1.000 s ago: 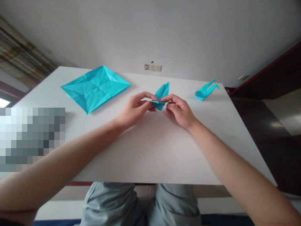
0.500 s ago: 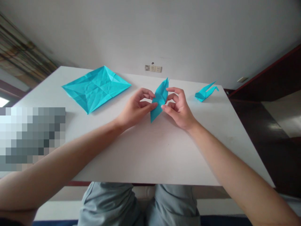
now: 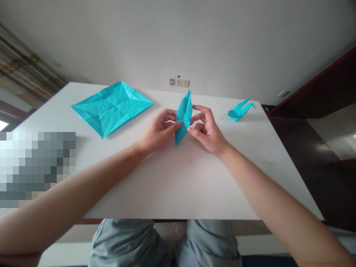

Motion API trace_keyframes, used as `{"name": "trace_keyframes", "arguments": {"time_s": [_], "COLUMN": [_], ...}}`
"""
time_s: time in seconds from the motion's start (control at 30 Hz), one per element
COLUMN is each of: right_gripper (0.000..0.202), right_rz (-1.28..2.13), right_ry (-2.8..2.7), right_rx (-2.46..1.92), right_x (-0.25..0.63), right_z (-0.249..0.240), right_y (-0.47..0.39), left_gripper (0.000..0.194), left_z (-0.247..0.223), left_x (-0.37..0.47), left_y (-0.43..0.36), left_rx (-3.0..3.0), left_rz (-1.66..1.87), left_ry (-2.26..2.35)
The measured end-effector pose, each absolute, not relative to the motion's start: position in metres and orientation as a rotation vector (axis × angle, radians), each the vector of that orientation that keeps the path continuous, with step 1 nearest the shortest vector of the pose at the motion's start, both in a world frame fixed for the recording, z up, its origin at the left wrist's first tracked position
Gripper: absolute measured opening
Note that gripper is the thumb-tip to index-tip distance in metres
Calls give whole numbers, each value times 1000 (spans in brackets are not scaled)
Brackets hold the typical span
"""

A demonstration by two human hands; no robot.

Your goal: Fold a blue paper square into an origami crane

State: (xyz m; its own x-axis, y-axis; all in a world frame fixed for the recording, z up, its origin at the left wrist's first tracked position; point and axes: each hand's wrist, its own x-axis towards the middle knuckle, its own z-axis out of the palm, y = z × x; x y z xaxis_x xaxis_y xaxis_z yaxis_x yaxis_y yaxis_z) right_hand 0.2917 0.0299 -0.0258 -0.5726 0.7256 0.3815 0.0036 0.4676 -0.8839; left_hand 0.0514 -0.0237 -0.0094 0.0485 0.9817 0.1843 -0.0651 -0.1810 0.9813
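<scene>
A folded blue paper piece [image 3: 183, 115], long and pointed at both ends, is held up over the middle of the white table. My left hand [image 3: 161, 129] grips its left edge, thumb on the near face and the other fingers behind. On the right edge, my right hand [image 3: 207, 128] pinches the paper between thumb and curled fingers; some fingertips are hidden behind it. A creased, opened-out blue sheet [image 3: 112, 107] lies to the left of my hands. Off to the right stands a folded blue paper crane [image 3: 239, 111].
The white table [image 3: 178, 185] has its far edge near a grey wall with sockets [image 3: 178, 82]. A pixelated patch [image 3: 36, 167] covers something at the table's left. A curtain [image 3: 27, 55] hangs at the upper left.
The folded paper has turned slightly, its upper part now narrower and more closed. The view has shifted a little, so the sheet and crane appear slightly further left.
</scene>
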Motion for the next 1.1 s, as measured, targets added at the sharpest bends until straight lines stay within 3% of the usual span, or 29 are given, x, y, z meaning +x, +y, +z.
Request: {"name": "trace_keyframes", "arguments": {"time_s": [0.17,0.5,0.63,1.1], "right_gripper": [91,87,94,104], "right_rz": [1092,1139,1180,1170], "right_ry": [-1945,-1946,-1914,-1793], "right_rx": [-560,-695,-717,-666], "right_x": [292,293,292,289], "right_z": [-33,-14,-17,-29], "right_y": [33,23,23,29], "left_gripper": [53,55,61,54], "left_z": [-5,-6,-7,-9], "left_x": [49,51,52,51], "left_y": [-25,-25,-25,-25], "left_rx": [1364,1376,1373,1423], "left_rz": [1228,1249,1297,1286], "left_ry": [1116,1067,1015,1000]}}
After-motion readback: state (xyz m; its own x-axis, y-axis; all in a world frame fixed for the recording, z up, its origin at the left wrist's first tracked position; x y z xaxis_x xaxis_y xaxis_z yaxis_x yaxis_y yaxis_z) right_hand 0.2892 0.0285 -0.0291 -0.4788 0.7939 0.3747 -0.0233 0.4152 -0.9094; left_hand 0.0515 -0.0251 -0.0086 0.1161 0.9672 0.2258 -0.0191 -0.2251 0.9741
